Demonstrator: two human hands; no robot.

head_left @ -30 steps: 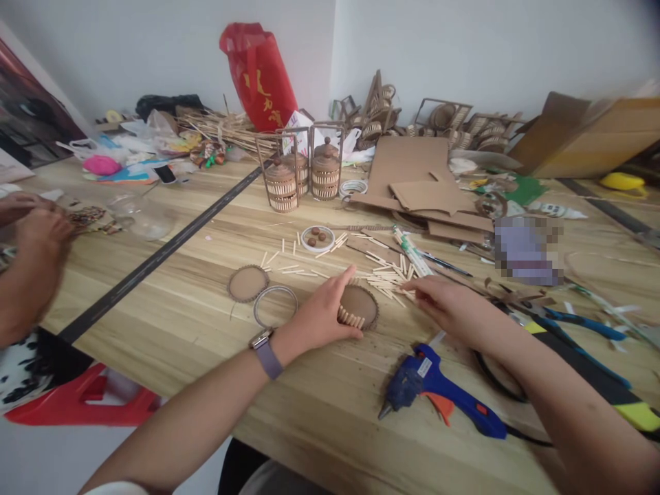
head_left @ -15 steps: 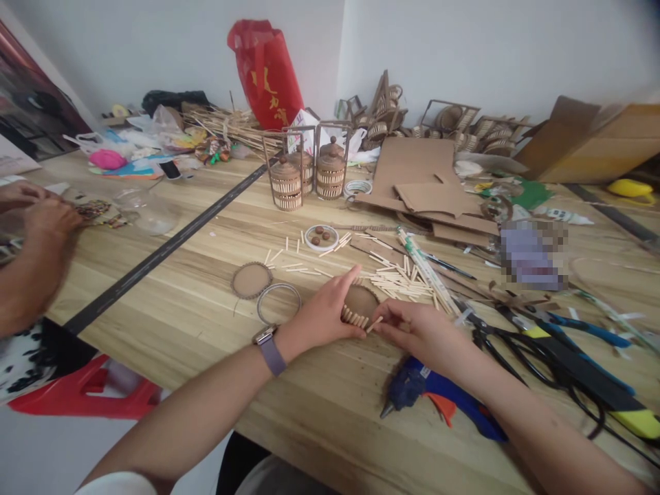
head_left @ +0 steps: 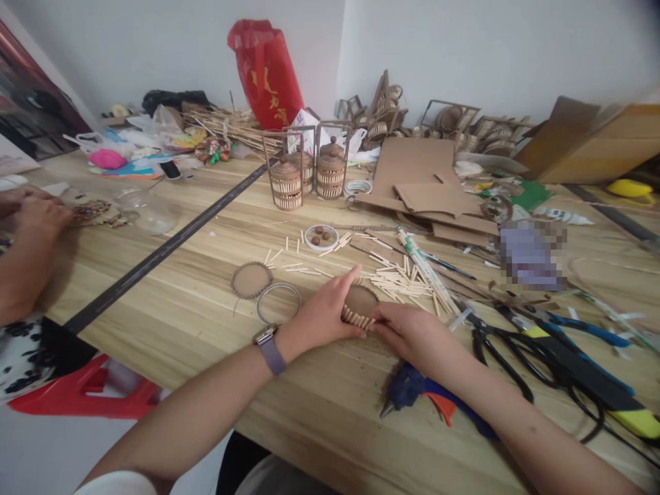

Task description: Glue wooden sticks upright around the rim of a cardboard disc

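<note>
A small round brown tray (head_left: 361,301) with short pale sticks standing along its near rim lies between my hands. My left hand (head_left: 327,307) grips its left side, thumb and fingers curved round it. My right hand (head_left: 399,327) is pinched at the tray's right front edge, on a short stick (head_left: 370,324) beside the row; the fingertips partly hide it. Loose short sticks (head_left: 402,280) lie just behind the tray. Left of my left hand are a corded brown disc (head_left: 251,280) and a ring (head_left: 279,304). A blue glue gun (head_left: 406,389) lies below my right hand.
Pliers (head_left: 588,333) and black-handled scissors (head_left: 502,347) lie at the right. Farther back stand small lidded baskets (head_left: 287,184), flat cardboard (head_left: 412,168) and a red bag (head_left: 268,75). A dish (head_left: 322,238) holds several brown balls. Another person's hands (head_left: 38,216) work at the far left.
My right hand has moved slightly left and brought its stick against the tray's rim, at the end of the row. My left hand keeps its place. The other person's hands shifted slightly left.
</note>
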